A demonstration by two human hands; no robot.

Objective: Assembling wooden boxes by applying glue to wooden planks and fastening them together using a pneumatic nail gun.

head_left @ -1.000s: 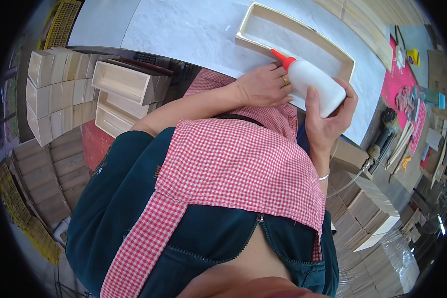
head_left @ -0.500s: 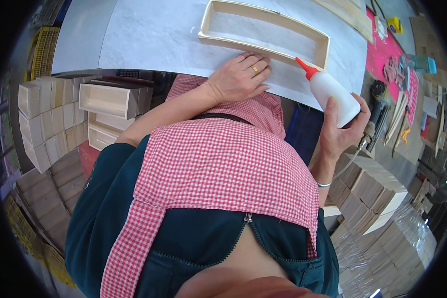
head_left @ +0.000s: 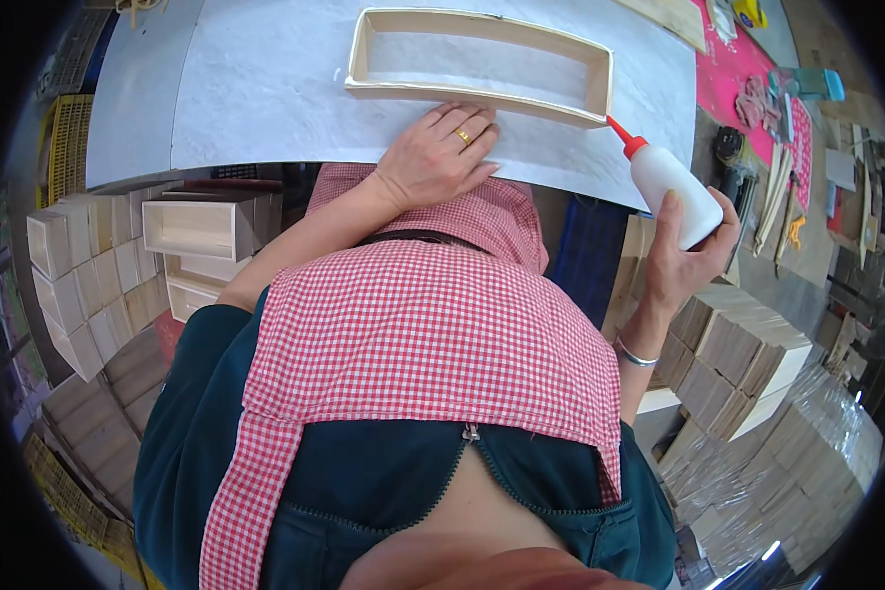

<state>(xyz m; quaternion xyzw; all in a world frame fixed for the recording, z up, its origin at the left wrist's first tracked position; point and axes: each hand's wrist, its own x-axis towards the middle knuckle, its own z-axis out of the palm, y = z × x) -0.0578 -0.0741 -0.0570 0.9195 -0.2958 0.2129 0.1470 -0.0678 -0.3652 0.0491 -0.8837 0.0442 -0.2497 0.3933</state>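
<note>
A rectangular pale wooden frame [head_left: 477, 101] lies on the white marbled tabletop [head_left: 256, 103], its long side toward me. My right hand [head_left: 688, 236] is wrapped round a white squeeze bottle [head_left: 674, 192] with a red pointed nozzle. The bottle tilts toward the frame, and the nozzle tip is at the frame's near right corner; whether it touches the wood I cannot tell. My left hand [head_left: 441, 152], with a gold ring, rests palm down at the table's near edge. Its fingers are stretched out, slightly bent, toward the frame's near side, holding nothing visible.
Wooden boxes [head_left: 192, 228] are stacked below the table at left, beside yellow crates [head_left: 69, 147]. Bundled wood pieces [head_left: 733, 359] stand at lower right. Thin wooden strips [head_left: 775, 202] and a pink cloth surface [head_left: 723, 84] lie to the right. A board [head_left: 669, 20] sits at the far table edge.
The nozzle tip has moved rightward along the frame's near side to its right corner. The whole view has shifted, so table, frame and left hand appear farther left.
</note>
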